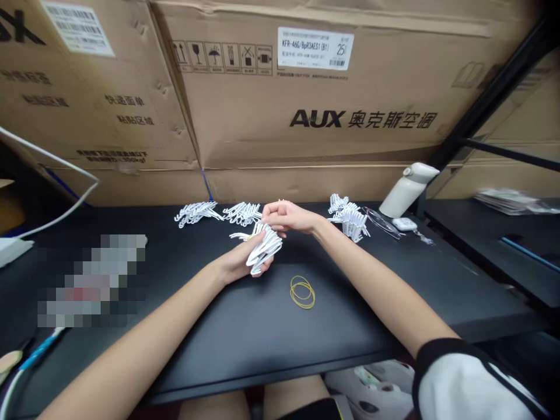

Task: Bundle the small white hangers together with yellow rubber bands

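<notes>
Item: one held bundle of white hooks (pixel 265 249), slim, smooth, bent at the ends, tightly nested; exact number uncountable.

Left hand (pixel 240 260), one: mine, closed around the bundle, thumb on top and fingers beneath. The bundle lies at its 2 o'clock, in the grasp, with a speck of yellow beside it.

Right hand (pixel 291 217), one: mine, fingers curled and drawn close to the thumb at the bundle's 1 o'clock edge. I cannot tell what, if anything, the fingertips pinch.

Yellow rubber bands (pixel 302 293): thin overlapping loops, at least two, lying on the tabletop (pixel 245 326) at the bundle's 4 o'clock. Tabletop: one, black, smooth, matte.

Further white hooks: two clusters toward 10 and 11 o'clock, left cluster (pixel 196 213) and middle cluster (pixel 242 213); a right-hand pile (pixel 352 220) at 2 o'clock, its divisions unclear.

Beyond the pile, between 2 and 3 o'clock: one pair of glasses (pixel 382 223), thin-framed; one small white case (pixel 405 224), rounded; one off-white bottle (pixel 406 189), cylindrical, lidded, near the cardboard boxes (pixel 324 140) at 12 o'clock.
</notes>
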Motion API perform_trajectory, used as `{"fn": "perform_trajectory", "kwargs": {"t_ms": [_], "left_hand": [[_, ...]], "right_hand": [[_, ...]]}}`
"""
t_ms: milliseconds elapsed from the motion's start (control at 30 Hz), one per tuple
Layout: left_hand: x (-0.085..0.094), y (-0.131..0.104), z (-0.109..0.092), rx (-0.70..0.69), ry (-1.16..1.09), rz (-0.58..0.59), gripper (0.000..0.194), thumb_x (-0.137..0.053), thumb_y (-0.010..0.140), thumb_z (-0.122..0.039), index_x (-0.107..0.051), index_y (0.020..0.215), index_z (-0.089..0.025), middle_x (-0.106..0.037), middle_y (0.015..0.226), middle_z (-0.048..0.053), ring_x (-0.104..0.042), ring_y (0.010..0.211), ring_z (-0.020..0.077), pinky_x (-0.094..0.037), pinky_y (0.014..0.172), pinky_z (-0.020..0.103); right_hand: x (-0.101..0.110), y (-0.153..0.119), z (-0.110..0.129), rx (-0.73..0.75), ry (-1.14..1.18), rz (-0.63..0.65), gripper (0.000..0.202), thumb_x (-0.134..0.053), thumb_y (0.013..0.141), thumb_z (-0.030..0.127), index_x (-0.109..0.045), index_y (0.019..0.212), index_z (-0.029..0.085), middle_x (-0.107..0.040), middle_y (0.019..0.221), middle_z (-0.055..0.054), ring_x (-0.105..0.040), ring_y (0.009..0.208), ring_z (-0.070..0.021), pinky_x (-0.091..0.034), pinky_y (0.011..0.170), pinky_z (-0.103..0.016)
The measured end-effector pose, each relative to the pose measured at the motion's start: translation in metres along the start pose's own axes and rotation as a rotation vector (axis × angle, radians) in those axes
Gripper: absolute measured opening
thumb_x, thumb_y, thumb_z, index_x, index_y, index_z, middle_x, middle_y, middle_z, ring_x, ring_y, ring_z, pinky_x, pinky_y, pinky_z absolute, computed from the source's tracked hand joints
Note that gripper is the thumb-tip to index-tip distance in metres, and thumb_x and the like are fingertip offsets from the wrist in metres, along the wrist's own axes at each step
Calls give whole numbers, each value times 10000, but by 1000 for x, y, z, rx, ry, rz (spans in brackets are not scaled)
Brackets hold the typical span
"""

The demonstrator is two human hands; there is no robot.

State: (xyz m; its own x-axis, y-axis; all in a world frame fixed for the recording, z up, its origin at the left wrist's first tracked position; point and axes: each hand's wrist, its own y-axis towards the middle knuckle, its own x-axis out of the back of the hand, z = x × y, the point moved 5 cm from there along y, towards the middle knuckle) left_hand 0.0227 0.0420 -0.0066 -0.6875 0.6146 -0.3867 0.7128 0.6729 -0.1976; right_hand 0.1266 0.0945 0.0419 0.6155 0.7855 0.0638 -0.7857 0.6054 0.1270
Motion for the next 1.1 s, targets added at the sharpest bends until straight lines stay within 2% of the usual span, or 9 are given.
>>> {"fn": "perform_trajectory", "kwargs": {"t_ms": [100, 200, 300, 500, 667, 800, 900, 1000, 1100], "left_hand": [[4, 2, -4, -65, 17, -133, 438, -648, 761, -513, -593, 987, -142, -644, 674, 44, -496, 428, 89, -352, 338, 172], [5, 0, -10, -88, 34, -174, 343, -649, 769, -445, -600, 864, -119, -636, 624, 40, -443, 362, 66, -310, 309, 169], [2, -3, -16, -92, 8, -109, 293, -628, 770, -400, -591, 821, -114, -598, 517, 17, -369, 287, 49, -251, 291, 164], [-8, -7, -7, 52, 19, 97, 448, -586, 782, -377, -556, 1147, -118, -598, 490, 6, -339, 250, 48, -195, 297, 151], [-10, -11, 3, 214, 43, 157, 383, -567, 781, -364, -584, 1072, -116, -591, 477, 13, -318, 239, 54, -168, 283, 158], [-8, -13, 3, 258, 42, 219, 381, -588, 759, -369, -600, 1041, -114, -582, 467, 11, -334, 228, 58, -178, 279, 153], [-11, -15, 3, 251, 67, 312, 425, -660, 712, -399, -612, 1026, -116, -611, 485, 30, -380, 247, 76, -220, 260, 156], [-14, -17, 2, 232, 126, 284, 389, -686, 713, -374, -632, 997, -114, -614, 488, 32, -420, 288, 84, -253, 264, 154], [-15, -16, 1, 201, 182, 198, 352, -691, 709, -355, -643, 958, -110, -612, 501, 27, -434, 317, 81, -251, 271, 153]], "right_hand": [[2, 1, 0, 18, 8, -31, 257, -655, 803, 362, -523, 788, 143, -423, 489, 96, -364, 413, -36, -387, 424, -165], [4, 0, 0, -4, 51, -1, 240, -641, 818, 354, -530, 817, 141, -430, 495, 95, -339, 409, -34, -395, 423, -168], [7, -3, 3, -31, 75, 41, 234, -641, 820, 343, -551, 858, 131, -441, 502, 91, -316, 409, -33, -403, 423, -171], [9, -5, 9, 5, 88, -14, 250, -700, 766, 325, -555, 826, 129, -401, 462, 104, -329, 405, -33, -394, 424, -166], [-4, -1, 13, 12, 5, -66, 268, -718, 747, 331, -549, 835, 144, -444, 454, 95, -376, 408, -40, -361, 421, -159], [-5, 4, 6, 12, 18, -192, 281, -739, 713, 341, -542, 779, 153, -363, 407, 123, -313, 372, -30, -342, 413, -161], [-10, 7, -4, -46, 20, -179, 306, -752, 688, 363, -541, 756, 151, -373, 424, 118, -290, 377, -24, -286, 394, -154], [-19, 9, -8, -67, -26, -101, 312, -754, 684, 371, -547, 764, 150, -423, 445, 98, -324, 400, -32, -243, 396, -156], [-22, 10, -2, -26, -128, -110, 302, -729, 705, 386, -543, 763, 155, -505, 495, 60, -438, 453, -65, -315, 435, -176]]}}
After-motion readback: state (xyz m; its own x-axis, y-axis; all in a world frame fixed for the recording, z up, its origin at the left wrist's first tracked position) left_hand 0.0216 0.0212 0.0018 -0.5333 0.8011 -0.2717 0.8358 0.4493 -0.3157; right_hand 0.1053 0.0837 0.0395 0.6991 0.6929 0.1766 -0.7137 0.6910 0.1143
